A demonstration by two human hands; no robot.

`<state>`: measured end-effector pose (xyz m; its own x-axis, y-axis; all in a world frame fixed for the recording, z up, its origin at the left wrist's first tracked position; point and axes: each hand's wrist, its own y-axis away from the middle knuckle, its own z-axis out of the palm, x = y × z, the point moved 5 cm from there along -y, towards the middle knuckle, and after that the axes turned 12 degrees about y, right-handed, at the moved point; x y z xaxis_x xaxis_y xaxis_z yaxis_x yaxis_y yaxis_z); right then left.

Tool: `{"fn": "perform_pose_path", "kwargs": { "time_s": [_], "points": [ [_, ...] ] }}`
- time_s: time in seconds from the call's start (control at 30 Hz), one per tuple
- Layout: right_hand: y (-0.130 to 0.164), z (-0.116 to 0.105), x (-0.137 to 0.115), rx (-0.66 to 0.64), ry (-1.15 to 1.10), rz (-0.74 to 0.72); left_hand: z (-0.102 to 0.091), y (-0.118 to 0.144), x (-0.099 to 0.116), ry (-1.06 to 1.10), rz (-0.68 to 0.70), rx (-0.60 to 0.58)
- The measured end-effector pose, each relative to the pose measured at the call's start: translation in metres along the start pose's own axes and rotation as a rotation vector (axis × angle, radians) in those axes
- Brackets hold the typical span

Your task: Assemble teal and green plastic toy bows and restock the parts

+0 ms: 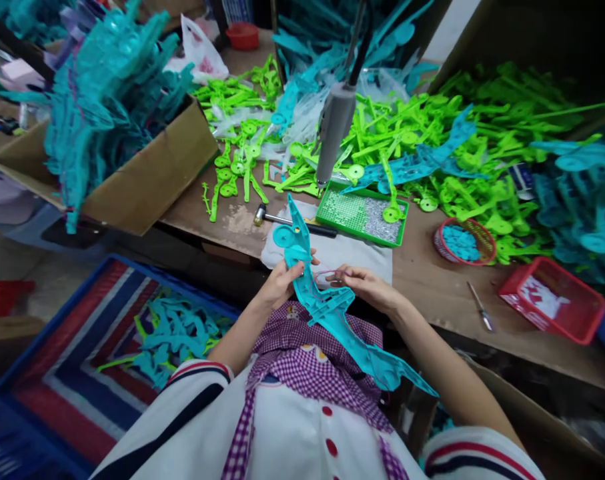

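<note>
Left hand (281,283) grips teal part (327,307) upright over lap, just before cloth (342,257), steadying it; right hand (365,285) pinches thin pink wire (327,272) against part. Hammer (292,221) on cloth.

Two hands, left (281,283) and right (367,287), grip one turquoise piece (327,307); beyond it: one hammer (292,221), one green tray (362,213), two red baskets (552,297).

Brown wooden workbench (432,267) carries green plastic parts (432,140) heaped across back, teal parts (582,200) at right. White cloth (332,257) at front edge, hammer (292,221) across it, green tray (362,215) of screws beside. Round red basket (462,241), red bin (552,299), screwdriver (479,307) at right. Cardboard box (132,173) at left.
</note>
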<state>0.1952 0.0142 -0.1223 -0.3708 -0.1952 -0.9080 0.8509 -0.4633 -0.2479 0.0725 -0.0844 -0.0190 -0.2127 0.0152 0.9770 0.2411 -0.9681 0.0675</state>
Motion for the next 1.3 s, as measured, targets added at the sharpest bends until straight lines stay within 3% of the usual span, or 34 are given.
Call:
{"fn": "perform_pose_path", "kwargs": {
  "time_s": [0.1,0.2,0.3,0.37,0.47,0.57,0.63,0.7,0.73,0.8,0.87,1.0,1.07,1.13,1.2,1.3],
  "points": [
    [0.009,-0.004,-0.017,0.188,0.054,-0.023,-0.005,-0.003,-0.008,0.087,-0.023,0.052],
    [0.028,-0.002,-0.046,0.385,0.393,-0.153,-0.011,-0.003,-0.017,0.141,-0.051,0.121],
    [0.056,0.014,-0.069,0.589,0.724,-0.316,-0.013,0.003,-0.025,0.129,-0.056,0.151],
    [0.071,0.029,-0.072,0.696,0.749,-0.367,-0.013,0.009,-0.031,0.131,-0.045,0.169],
    [0.080,0.054,-0.062,0.725,0.648,-0.429,-0.011,0.018,-0.037,0.189,-0.004,0.180],
    [0.083,0.072,-0.041,0.690,0.709,-0.503,-0.011,0.025,-0.039,0.279,0.050,0.199],
    [0.093,0.067,-0.020,0.887,0.731,-0.471,-0.010,0.028,-0.038,0.311,0.092,0.217],
    [0.104,0.056,0.007,1.118,0.530,-0.353,-0.003,0.033,-0.038,0.296,0.127,0.207],
    [0.104,0.053,0.021,1.130,0.368,-0.279,0.002,0.035,-0.040,0.274,0.135,0.187],
    [0.092,0.054,0.039,0.973,0.067,-0.168,0.015,0.041,-0.048,0.215,0.131,0.121],
    [0.082,0.055,0.039,0.857,-0.101,-0.125,0.024,0.047,-0.055,0.124,0.166,0.007],
    [0.093,0.026,0.024,0.998,-0.151,-0.132,0.028,0.053,-0.055,-0.274,0.463,-0.344],
    [0.099,0.012,0.020,0.971,-0.107,-0.147,0.026,0.040,-0.060,-0.505,0.530,-0.433],
    [0.098,0.004,0.016,0.858,-0.018,-0.171,0.029,0.016,-0.069,-0.595,0.458,-0.468],
    [0.090,-0.002,0.010,0.751,0.097,-0.192,0.036,-0.010,-0.078,-0.530,0.284,-0.517],
    [0.085,-0.020,0.000,0.748,0.207,-0.195,0.036,-0.032,-0.075,-0.499,0.016,-0.552]
  ]
}}
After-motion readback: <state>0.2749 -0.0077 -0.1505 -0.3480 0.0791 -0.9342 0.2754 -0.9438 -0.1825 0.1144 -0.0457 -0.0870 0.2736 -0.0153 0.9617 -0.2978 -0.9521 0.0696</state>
